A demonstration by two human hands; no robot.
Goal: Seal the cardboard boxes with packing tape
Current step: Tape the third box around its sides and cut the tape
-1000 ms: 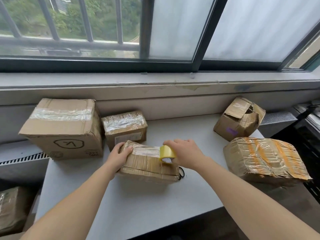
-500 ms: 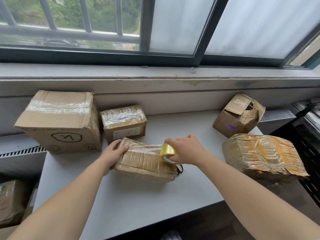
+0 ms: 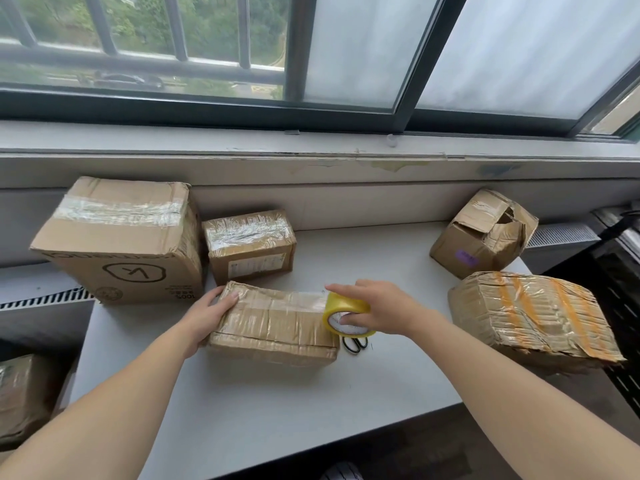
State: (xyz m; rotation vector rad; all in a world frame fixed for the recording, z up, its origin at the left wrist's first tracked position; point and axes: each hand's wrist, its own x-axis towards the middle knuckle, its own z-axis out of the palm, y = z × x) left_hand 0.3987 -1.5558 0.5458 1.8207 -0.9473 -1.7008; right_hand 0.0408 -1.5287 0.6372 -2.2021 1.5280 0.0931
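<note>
Yellow packing-tape roll [image 3: 347,315], pinched in grip of right hand [image 3: 384,308] at right end of flat cardboard box [image 3: 273,323]; long axis runs leftward to clasping left hand [image 3: 207,315].

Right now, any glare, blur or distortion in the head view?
Head view: sharp; soft daylight, faint shadows on the white table; wide-angle bends the grey window sill; clear tape glints on the large brown cardboard box; frosted pane very bright.
</note>
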